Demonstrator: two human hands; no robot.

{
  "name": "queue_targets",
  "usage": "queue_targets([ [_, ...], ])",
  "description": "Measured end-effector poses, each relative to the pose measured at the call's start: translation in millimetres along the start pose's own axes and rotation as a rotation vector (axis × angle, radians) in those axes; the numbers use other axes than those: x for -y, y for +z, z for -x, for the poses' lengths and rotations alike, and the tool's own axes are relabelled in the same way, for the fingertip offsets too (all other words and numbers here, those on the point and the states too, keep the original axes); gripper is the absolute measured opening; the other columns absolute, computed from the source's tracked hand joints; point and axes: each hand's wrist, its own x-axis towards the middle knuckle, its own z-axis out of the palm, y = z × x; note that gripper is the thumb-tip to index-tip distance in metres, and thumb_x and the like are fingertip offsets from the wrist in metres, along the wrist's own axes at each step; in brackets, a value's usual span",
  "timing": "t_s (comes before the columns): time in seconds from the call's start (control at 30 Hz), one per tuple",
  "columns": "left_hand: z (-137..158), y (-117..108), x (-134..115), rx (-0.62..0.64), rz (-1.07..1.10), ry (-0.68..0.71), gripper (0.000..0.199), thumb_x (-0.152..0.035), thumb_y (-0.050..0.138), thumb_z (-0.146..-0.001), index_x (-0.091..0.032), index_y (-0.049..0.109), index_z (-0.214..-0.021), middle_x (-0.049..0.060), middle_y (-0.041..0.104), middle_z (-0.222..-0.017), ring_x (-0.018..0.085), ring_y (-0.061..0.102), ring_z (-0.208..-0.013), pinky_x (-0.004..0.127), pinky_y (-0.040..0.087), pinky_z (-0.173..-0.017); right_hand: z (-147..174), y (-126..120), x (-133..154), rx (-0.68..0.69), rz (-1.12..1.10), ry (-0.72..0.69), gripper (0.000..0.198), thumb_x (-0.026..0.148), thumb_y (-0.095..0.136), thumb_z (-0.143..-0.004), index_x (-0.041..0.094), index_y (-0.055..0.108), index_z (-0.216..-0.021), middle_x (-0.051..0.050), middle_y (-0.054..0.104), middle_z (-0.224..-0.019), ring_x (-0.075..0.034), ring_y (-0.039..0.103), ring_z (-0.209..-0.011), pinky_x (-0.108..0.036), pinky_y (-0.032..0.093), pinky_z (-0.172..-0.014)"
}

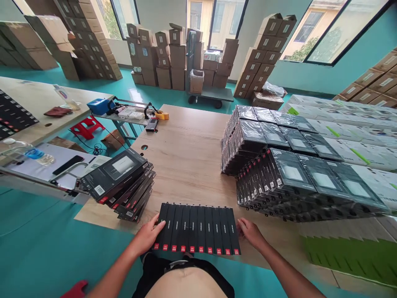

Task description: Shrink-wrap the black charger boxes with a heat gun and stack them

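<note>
A row of slim black boxes [197, 229] stands on edge at the table's front, red labels along the near side. My left hand [149, 235] grips the row's left end, its thumb lying over the top. At the right end, my right hand [250, 232] has its fingers curled in against the last box; the exact contact is hard to see. To the left leans a fanned stack of black boxes [119, 174] with a device pictured on top. On the right are blocks of film-wrapped black boxes [291, 174].
The wooden table [192, 153] carries a yellow tape dispenser [161, 116] and a small dark device [151, 125] at its far left. White cartons [372, 145] line the right. A side bench holds a phone [68, 164] and a bottle [39, 155]. Cardboard boxes [178, 70] stand behind.
</note>
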Motion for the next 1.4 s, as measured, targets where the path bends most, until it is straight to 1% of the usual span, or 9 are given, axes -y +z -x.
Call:
queue_targets([
  [0.1, 4.4, 4.3, -5.6, 0.022, 0.022, 0.035, 0.059, -0.051, 0.046, -0.089, -0.018, 0.046, -0.138, 0.008, 0.050, -0.142, 0.023, 0.049, -0.128, 0.033, 0.038, -0.107, 2.8, 5.9, 6.2, -0.038, 0.057, -0.094, 0.041, 0.056, 0.042, -0.080, 0.020, 0.058, -0.069, -0.006, 0.065, -0.064, -0.023, 0.061, -0.066, -0.031, 0.046, -0.064],
  [0.2, 5.8, 9.5, -8.8, -0.016, -0.037, 0.037, 0.057, -0.048, 0.047, -0.089, -0.019, 0.046, -0.137, 0.009, 0.052, -0.140, 0.024, 0.050, -0.127, 0.033, 0.040, -0.104, 8.3, 15.4, 15.4, -0.039, 0.078, -0.165, 0.036, 0.049, 0.044, -0.080, 0.020, 0.065, -0.079, -0.007, 0.071, -0.079, -0.026, 0.064, -0.079, -0.032, 0.047, -0.071],
  [0.37, 4.8, 19.6, -15.8, -0.136, -0.187, -0.077, 0.059, -0.045, 0.053, -0.082, -0.018, 0.048, -0.134, 0.012, 0.063, -0.123, 0.029, 0.058, -0.114, 0.037, 0.044, -0.095, 14.9, 28.2, 22.5, -0.039, 0.078, -0.249, 0.035, 0.041, 0.046, -0.079, 0.019, 0.069, -0.096, -0.008, 0.072, -0.094, -0.028, 0.064, -0.086, -0.031, 0.047, -0.074],
  [0.57, 4.1, 19.2, -20.4, -0.145, -0.115, -0.136, 0.054, -0.029, 0.054, -0.071, -0.018, 0.056, -0.124, 0.009, 0.070, -0.108, 0.027, 0.064, -0.100, 0.033, 0.048, -0.085, 14.0, 34.8, 20.8, -0.092, 0.028, -0.343, 0.039, 0.038, 0.043, -0.085, 0.018, 0.064, -0.111, -0.010, 0.063, -0.121, -0.027, 0.058, -0.108, -0.032, 0.045, -0.091],
  [0.77, 6.8, 12.3, -9.3, -0.176, -0.003, -0.168, 0.058, -0.021, 0.047, -0.060, -0.015, 0.057, -0.117, 0.004, 0.070, -0.088, 0.024, 0.064, -0.088, 0.032, 0.049, -0.077, 19.2, 36.7, 34.0, -0.134, -0.012, -0.313, 0.042, 0.045, 0.030, -0.094, 0.016, 0.059, -0.104, -0.010, 0.067, -0.100, -0.024, 0.062, -0.090, -0.030, 0.047, -0.079],
  [0.97, 27.2, 19.4, 2.3, -0.183, 0.268, -0.125, 0.054, -0.018, 0.044, -0.057, -0.012, 0.057, -0.109, 0.003, 0.066, -0.086, 0.021, 0.059, -0.082, 0.031, 0.048, -0.072, 34.8, 19.2, 84.0, -0.159, 0.082, -0.319, 0.039, 0.050, 0.031, -0.096, 0.021, 0.048, -0.076, -0.001, 0.056, -0.071, -0.017, 0.052, -0.068, -0.026, 0.036, -0.064],
  [1.17, 46.8, 39.7, 20.7, -0.177, 0.590, -0.205, 0.050, -0.015, 0.047, -0.064, -0.015, 0.056, -0.113, 0.002, 0.068, -0.088, 0.018, 0.062, -0.077, 0.028, 0.049, -0.066, 57.1, 1.0, 151.2, -0.172, 0.311, -0.341, 0.038, 0.047, 0.031, -0.096, 0.021, 0.038, -0.069, 0.001, 0.048, -0.064, -0.015, 0.045, -0.061, -0.026, 0.029, -0.058],
  [1.3, 52.1, 49.0, 34.5, -0.225, 0.861, -0.273, 0.043, -0.035, 0.056, -0.081, -0.019, 0.055, -0.121, 0.007, 0.069, -0.110, 0.022, 0.067, -0.092, 0.032, 0.053, -0.076, 75.0, 3.3, 197.7, -0.191, 0.534, -0.439, 0.032, 0.037, 0.030, -0.097, 0.022, 0.039, -0.071, 0.000, 0.051, -0.068, -0.015, 0.046, -0.063, -0.028, 0.027, -0.059],
  [1.4, 55.0, 53.6, 44.6, -0.258, 0.997, -0.284, 0.045, -0.049, 0.057, -0.084, -0.019, 0.058, -0.118, 0.009, 0.065, -0.121, 0.025, 0.065, -0.105, 0.036, 0.053, -0.086, 86.8, 14.4, 229.3, -0.206, 0.670, -0.559, 0.028, 0.032, 0.029, -0.097, 0.022, 0.043, -0.074, -0.001, 0.053, -0.072, -0.016, 0.049, -0.065, -0.029, 0.027, -0.058],
])
